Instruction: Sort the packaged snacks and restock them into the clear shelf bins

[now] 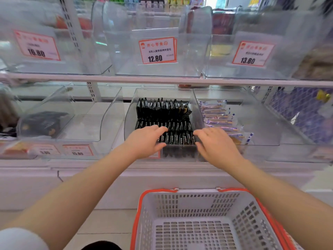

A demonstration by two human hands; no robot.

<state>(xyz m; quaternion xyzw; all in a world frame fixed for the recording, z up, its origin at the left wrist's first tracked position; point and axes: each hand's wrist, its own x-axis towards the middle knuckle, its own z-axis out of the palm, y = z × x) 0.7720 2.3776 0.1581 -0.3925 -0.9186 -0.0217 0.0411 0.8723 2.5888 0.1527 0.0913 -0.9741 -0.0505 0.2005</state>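
Hands (177,141) cover black packets (163,110); grip perhaps loose.

A white perforated shopping basket (198,222) with an orange rim sits below the hands, nearest the camera, and shows no goods inside. Above the hands, three orange-bordered price tags hang in a row: the one straight above reads 12.80 (157,50), the one up and to the left reads 16.80 (37,45), and the one up and to the right reads 13.80 (252,54). A white shelf rail (162,79) runs across between those tags and the hands, and a wire mesh panel (297,109) stands far to the right.
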